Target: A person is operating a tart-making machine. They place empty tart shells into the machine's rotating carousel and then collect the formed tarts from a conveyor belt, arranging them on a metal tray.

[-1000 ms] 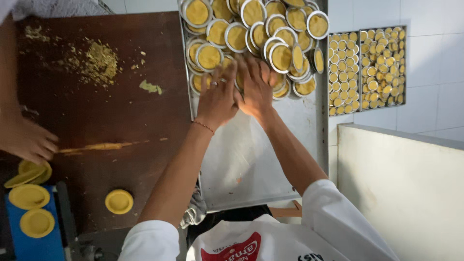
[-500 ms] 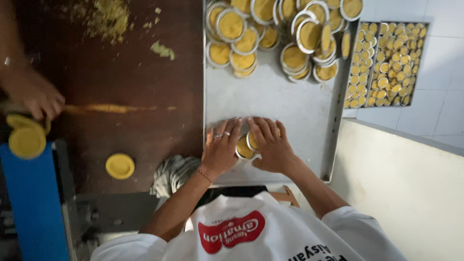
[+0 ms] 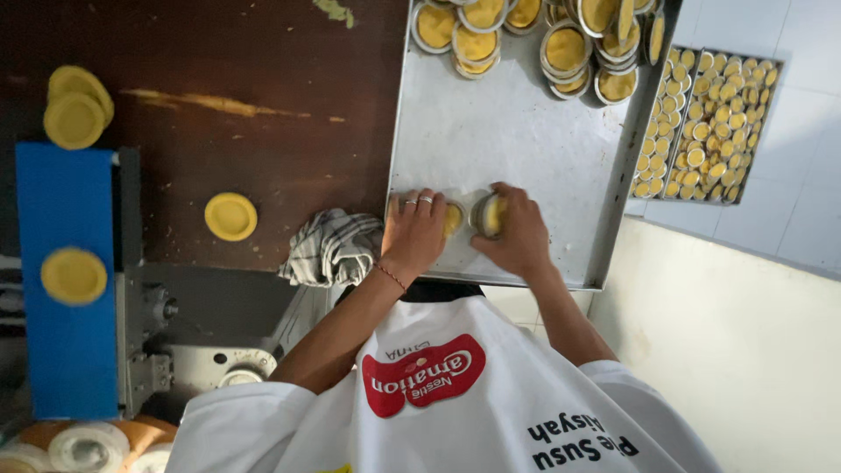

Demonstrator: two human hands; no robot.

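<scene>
A dark wooden table [image 3: 263, 131] carries one large metal baking tray [image 3: 517, 149]. Beside the table stands one blue board [image 3: 66, 280] bearing a single yellow dough disc [image 3: 74, 275]. Two more trays of small tart shells [image 3: 710, 123] rest on the tiled floor. One checked cloth [image 3: 333, 248] lies at the table's near edge. About nine dough-lined tart tins [image 3: 526, 35] cluster at the tray's far end. The left hand [image 3: 414, 233] covers one tin [image 3: 453, 218] on the tray's near edge, fingers pressed down on it; the right hand [image 3: 515, 229] is clamped around a second tin [image 3: 489, 215]. One loose disc [image 3: 231, 216] sits on the table, and a small stack of discs [image 3: 77, 109] lies farther left.
</scene>
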